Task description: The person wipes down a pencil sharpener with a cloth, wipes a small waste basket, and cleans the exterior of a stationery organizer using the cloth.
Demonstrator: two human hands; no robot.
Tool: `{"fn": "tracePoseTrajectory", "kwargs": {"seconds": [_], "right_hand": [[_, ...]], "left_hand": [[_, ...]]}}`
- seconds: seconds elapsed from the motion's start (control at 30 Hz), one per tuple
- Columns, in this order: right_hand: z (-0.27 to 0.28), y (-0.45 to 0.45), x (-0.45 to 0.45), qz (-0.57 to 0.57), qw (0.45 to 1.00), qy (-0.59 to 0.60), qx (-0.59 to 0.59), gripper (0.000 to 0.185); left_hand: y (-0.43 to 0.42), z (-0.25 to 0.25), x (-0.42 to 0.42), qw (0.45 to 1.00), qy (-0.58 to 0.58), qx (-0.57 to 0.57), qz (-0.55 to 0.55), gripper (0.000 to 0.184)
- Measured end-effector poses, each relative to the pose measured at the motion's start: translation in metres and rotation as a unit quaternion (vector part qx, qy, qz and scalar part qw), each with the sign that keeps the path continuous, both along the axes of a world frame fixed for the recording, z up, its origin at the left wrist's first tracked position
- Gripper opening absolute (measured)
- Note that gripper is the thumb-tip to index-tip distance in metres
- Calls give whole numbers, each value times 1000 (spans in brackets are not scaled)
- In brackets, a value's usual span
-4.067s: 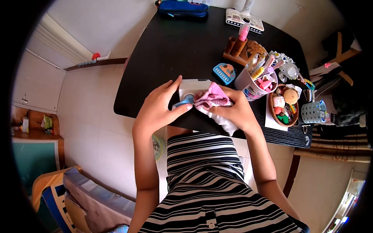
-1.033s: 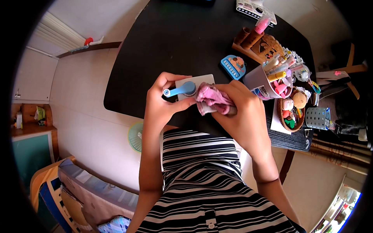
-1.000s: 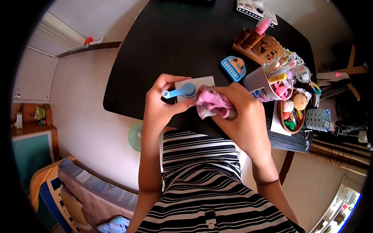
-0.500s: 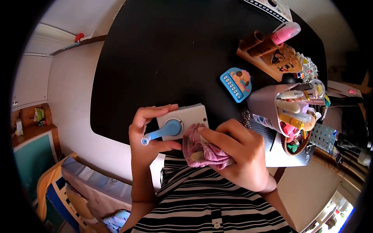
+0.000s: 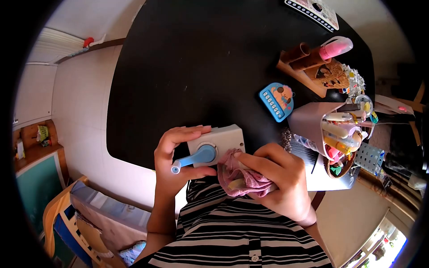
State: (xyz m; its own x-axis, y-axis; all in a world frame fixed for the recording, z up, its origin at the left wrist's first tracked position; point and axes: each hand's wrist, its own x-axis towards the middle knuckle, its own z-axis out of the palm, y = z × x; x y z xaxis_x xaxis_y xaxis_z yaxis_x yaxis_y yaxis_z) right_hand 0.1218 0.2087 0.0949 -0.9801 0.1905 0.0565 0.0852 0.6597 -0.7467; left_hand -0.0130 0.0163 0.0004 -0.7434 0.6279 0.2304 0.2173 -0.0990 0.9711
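Observation:
A small white box (image 5: 227,135) with a blue crank handle (image 5: 199,156) on its face is held over the near edge of the black table. My left hand (image 5: 172,156) grips its left side, fingers along the far edge and thumb at the near edge. A crumpled pink cloth (image 5: 243,178) is bunched in my right hand (image 5: 283,178), whose fingers are closed round it. The cloth touches the box's lower right corner. The crank points down to the left, toward my left palm.
On the black table (image 5: 178,67) lies a blue dog-pictured item (image 5: 277,102). To its right are a pen holder (image 5: 313,123) full of pens, a wooden stand (image 5: 306,80) with a pink bottle (image 5: 336,47), and a wicker basket (image 5: 328,169). A light-blue perforated basket (image 5: 370,156) is further right.
The view has shifted closer over the table. Both hands, the box and the cloth now appear lower in view, and the cloth has moved to the box's lower right corner.

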Motion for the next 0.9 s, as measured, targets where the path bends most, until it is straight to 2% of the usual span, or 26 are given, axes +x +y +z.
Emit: {"fn": "tracePoseTrajectory", "kwargs": {"seconds": [0.2, 0.33, 0.47, 0.53, 0.6, 0.63, 0.73, 0.8, 0.9], "right_hand": [[3, -7, 4, -35, 999, -24, -15, 59], [-4, -14, 7, -71, 996, 5, -44, 57], [-7, -8, 8, -84, 991, 52, -89, 54], [-8, -3, 6, -99, 989, 79, -69, 54], [-1, -6, 0, -150, 980, 59, -117, 54], [1, -7, -2, -154, 979, 48, -123, 54], [4, -7, -9, -149, 982, 15, -118, 53], [6, -6, -11, -129, 988, -3, -87, 53], [11, -3, -14, -103, 992, -22, -70, 51]], "left_hand": [[2, 3, 4, 998, -61, 20, -7, 75], [3, 9, 4, 997, -77, 10, -1, 74], [2, 9, 1, 999, -44, -12, 2, 76], [4, 8, 2, 999, -35, -5, 8, 84], [11, 13, 6, 999, -29, 15, 30, 89], [8, 9, 2, 997, 52, -41, 30, 97], [10, 17, 6, 996, 26, -82, 39, 89], [12, 17, 6, 991, 65, -105, 53, 70], [16, 14, 10, 991, 66, -100, 60, 58]]}}
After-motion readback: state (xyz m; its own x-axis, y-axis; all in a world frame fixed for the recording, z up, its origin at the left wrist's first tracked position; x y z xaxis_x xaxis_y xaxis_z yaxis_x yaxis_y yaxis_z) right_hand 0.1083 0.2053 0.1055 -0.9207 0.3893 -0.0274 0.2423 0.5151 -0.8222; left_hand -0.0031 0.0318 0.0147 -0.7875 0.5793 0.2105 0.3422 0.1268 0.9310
